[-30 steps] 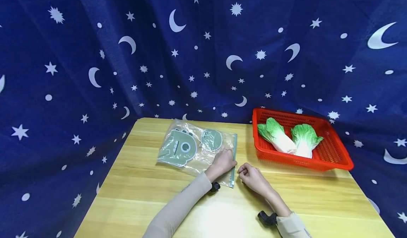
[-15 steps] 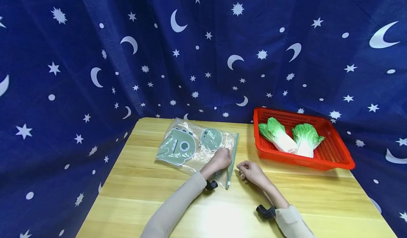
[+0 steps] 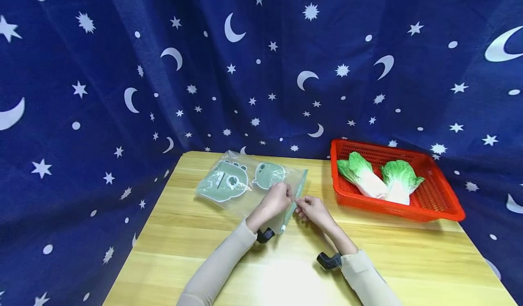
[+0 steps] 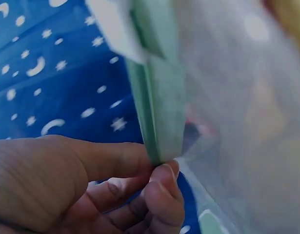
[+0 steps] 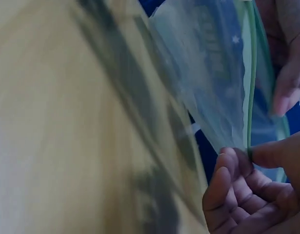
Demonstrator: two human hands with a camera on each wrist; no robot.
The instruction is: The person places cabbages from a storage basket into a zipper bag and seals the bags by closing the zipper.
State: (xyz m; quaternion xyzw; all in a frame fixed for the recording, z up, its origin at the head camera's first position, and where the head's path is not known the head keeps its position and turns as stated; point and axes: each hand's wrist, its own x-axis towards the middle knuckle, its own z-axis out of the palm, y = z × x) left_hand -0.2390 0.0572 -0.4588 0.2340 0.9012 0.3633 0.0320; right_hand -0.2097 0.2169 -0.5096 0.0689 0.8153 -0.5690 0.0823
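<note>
A clear plastic zip bag (image 3: 245,208) with green cartoon monster prints lies on the table, its green zip edge (image 3: 302,181) raised on the right side. My left hand (image 3: 275,199) pinches that edge near its middle; in the left wrist view thumb and fingers grip the green strip (image 4: 159,112). From the other side my right hand (image 3: 313,209) pinches the edge too, thumb against finger on the green strip (image 5: 250,83) in the right wrist view. The bag's two sides stand apart there at the mouth. A pale slider (image 3: 283,228) sits at the near end of the zip.
A red plastic basket (image 3: 439,190) stands at the back right with two heads of Chinese cabbage (image 3: 367,179) inside. The wooden table (image 3: 175,242) ends against a blue curtain (image 3: 269,70) with moons and stars. Each wrist wears a black camera (image 3: 328,260).
My right hand has moved left to the zip edge and now pinches it. My left hand has drawn slightly left and toward me, lifting and tilting the bag's edge.
</note>
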